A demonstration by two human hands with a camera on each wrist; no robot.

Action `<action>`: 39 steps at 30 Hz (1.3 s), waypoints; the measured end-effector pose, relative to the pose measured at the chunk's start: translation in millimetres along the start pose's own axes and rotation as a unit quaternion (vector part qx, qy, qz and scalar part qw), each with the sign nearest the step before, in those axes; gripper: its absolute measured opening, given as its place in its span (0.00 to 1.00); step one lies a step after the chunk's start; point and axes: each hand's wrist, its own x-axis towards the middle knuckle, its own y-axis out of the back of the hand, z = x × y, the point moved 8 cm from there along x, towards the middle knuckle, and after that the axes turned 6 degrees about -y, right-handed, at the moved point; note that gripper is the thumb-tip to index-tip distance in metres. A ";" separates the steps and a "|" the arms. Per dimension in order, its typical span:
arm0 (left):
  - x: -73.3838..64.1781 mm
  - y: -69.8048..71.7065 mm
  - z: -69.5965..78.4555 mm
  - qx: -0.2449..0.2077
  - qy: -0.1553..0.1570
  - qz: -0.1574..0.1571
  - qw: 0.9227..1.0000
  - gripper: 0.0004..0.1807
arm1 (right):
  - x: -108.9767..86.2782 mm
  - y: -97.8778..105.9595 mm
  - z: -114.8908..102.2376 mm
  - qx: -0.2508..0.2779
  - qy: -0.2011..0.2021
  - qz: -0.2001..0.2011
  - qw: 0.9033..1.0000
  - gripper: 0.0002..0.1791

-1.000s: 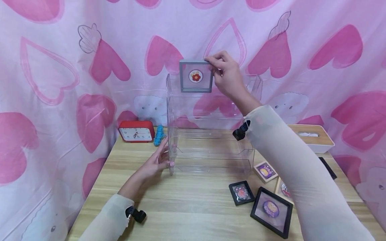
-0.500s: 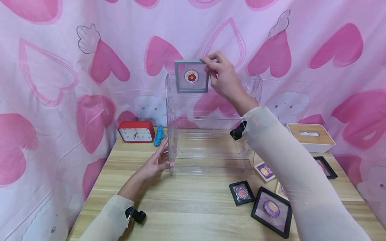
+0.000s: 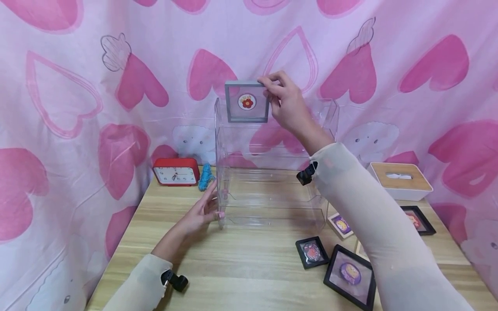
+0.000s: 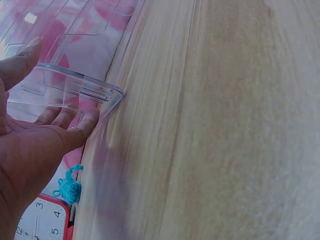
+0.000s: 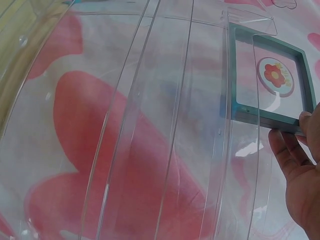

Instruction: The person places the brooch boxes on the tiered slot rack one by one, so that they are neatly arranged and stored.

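Observation:
My right hand [image 3: 285,97] pinches a grey-green square display frame [image 3: 247,119] by its upper right corner. A round white piece with a red flower [image 3: 247,102] sits inside its clear middle. The frame stands upright at the left of the top tier of a clear acrylic rack [image 3: 272,211]. In the right wrist view, thumb and fingers hold the frame [image 5: 272,115] at its edge, next to the rack's clear panels. My left hand [image 3: 197,214] holds the rack's left side low down, thumb at the front edge; the left wrist view shows its fingers [image 4: 82,125] against the clear side panel.
A red alarm clock [image 3: 176,172] and a blue yarn bundle [image 3: 205,177] stand left of the rack. Right are a small black frame [image 3: 312,252], a larger black frame [image 3: 350,276], a wooden frame [image 3: 341,225], another black frame [image 3: 418,220] and a tissue box [image 3: 400,176].
My right hand has moved the grey-green frame slightly left along the rack's top, mostly in the first half second. My left hand has stayed at the rack's side.

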 end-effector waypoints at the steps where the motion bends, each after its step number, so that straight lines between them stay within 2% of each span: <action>1: -0.3 -0.1 -0.8 -0.002 0.003 0.001 1.000 0.59 | -0.6 -0.3 0.3 0.000 -0.002 -0.002 1.000 0.26; 5: -1.1 0.7 -3.1 -0.005 0.010 0.004 1.000 0.59 | -2.3 -1.2 -1.6 0.001 -0.005 -0.006 1.000 0.27; 14: -2.5 7.0 0.9 0.017 -0.013 0.005 1.000 0.60 | 1.0 -4.3 -8.0 0.005 -0.016 -0.019 1.000 0.23; 20: -3.5 7.8 -1.1 0.010 -0.005 0.006 1.000 0.59 | 1.8 -4.3 -4.3 0.000 -0.041 -0.024 0.999 0.24; 26: -3.8 7.5 -4.0 0.018 -0.001 0.011 1.000 0.59 | 1.1 -2.6 -3.9 0.006 -0.025 -0.025 0.999 0.21; 34: -2.8 5.2 -0.1 0.025 -0.025 0.002 0.999 0.60 | -0.1 1.5 -1.8 0.022 -0.027 -0.020 0.999 0.26; 39: -2.6 4.4 0.3 0.026 -0.023 -0.003 0.999 0.60 | -1.3 6.4 -0.2 0.017 -0.031 -0.026 0.999 0.29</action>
